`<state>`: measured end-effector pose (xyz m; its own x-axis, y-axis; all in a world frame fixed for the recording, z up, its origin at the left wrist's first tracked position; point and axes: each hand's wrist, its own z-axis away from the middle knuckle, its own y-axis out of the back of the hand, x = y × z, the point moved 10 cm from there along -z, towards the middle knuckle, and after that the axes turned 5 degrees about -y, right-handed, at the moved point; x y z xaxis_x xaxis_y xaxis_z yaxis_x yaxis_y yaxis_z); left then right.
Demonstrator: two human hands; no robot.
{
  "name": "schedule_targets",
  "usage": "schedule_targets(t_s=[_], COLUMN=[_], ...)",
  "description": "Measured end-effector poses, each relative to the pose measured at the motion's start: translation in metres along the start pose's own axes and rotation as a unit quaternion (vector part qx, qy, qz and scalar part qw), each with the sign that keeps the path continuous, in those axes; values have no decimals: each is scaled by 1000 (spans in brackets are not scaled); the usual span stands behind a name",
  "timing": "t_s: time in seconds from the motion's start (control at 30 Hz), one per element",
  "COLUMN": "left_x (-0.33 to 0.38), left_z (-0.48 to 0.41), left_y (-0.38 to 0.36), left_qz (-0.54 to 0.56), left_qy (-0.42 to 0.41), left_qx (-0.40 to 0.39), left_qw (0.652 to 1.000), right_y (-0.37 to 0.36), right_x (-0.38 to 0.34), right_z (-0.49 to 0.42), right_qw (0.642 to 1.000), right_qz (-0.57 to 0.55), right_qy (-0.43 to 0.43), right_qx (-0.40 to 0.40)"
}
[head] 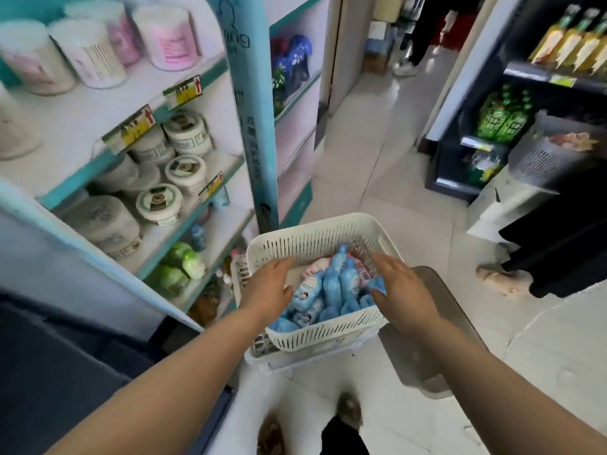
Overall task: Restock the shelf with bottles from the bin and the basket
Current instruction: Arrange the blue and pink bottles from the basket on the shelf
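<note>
Two hands reach into the white basket (312, 231) of blue bottles (331, 284). The left hand (269, 287) lies loose and straight-fingered across the near-left rim, while the right hand (400, 290) touches bottles by the right rim, and I cannot tell if it grasps one. Just left of the basket stands the shelf (197, 224) edge, and open floor (410, 178) lies beyond it.

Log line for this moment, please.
phase: reaching into basket | left hand: open, over blue bottles | right hand: at blue bottles, grip unclear
</note>
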<state>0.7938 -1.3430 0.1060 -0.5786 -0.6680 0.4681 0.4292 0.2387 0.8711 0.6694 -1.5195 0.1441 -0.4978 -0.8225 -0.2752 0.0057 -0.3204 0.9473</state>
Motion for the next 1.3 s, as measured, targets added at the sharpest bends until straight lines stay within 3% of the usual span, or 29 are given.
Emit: schedule_targets(t_s=[0.27,0.47,0.77,0.97,1.13,1.3], left_x=[-24,-22,-31,-35,-39,-52], left_z=[-58,-116,-164,-164,-149,-115], left_y=[-92,-151,-211,-207,-149,-68], left_qz=[59,102,114,121,136,230], left_qy=[84,102,146,151,151,187], left_qx=[-72,-114,-127,-128,-59,20], left_qw=[992,983,974,973,977,955], right_y=[-88,-159,-229,-230,-182,-116], right_x=[46,72,105,101,84,55], right_z=[-94,-155,-193,-197,-193,-197], right_qw=[992,980,944,936,932,882], right_qz=[6,-36,-182,-206,-287,-424], right_qy=[7,15,-135,-134,-79,-74], right_qx=[-124,-197,-242,-251,-209,-193])
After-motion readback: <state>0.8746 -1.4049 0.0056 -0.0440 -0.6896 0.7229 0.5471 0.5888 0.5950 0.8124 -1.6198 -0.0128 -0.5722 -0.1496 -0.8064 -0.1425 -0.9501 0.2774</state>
